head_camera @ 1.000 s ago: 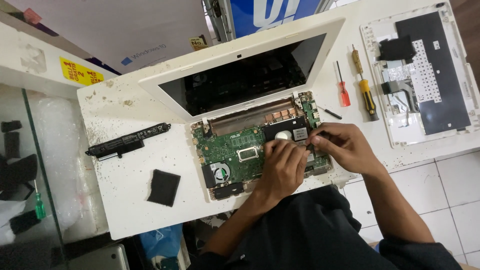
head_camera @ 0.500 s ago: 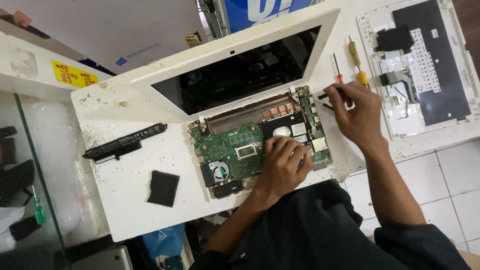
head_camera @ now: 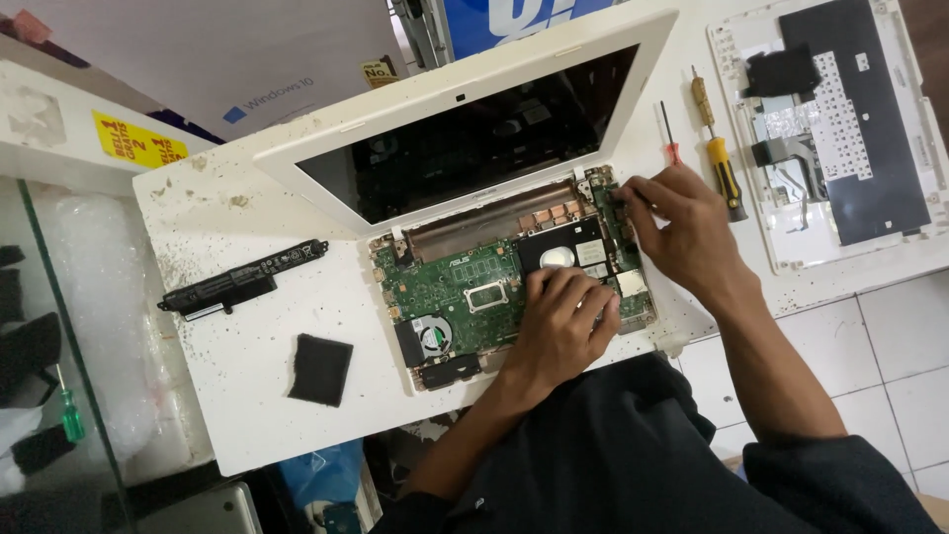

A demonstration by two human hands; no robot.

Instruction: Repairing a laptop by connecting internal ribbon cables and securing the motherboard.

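Observation:
An opened white laptop lies on the white table (head_camera: 237, 415), its screen (head_camera: 474, 138) tilted back and its green motherboard (head_camera: 455, 292) bare. My left hand (head_camera: 568, 321) rests fingers-down on the black drive (head_camera: 563, 247) in the right half of the base. My right hand (head_camera: 687, 227) sits at the base's upper right corner. Its fingertips are pinched on a small dark tool (head_camera: 621, 195) that touches the board's edge. A round fan (head_camera: 432, 336) sits at the lower left of the base.
A red-handled screwdriver (head_camera: 669, 133) and a yellow-and-black one (head_camera: 720, 158) lie right of the screen. The removed keyboard cover (head_camera: 840, 129) lies face down at far right. A long black battery (head_camera: 242, 280) and a black pad (head_camera: 319, 368) lie left of the laptop.
My right hand left the board, reached up to the screwdrivers, and came back to the base's upper right corner holding a small dark tool. My left hand stayed on the drive.

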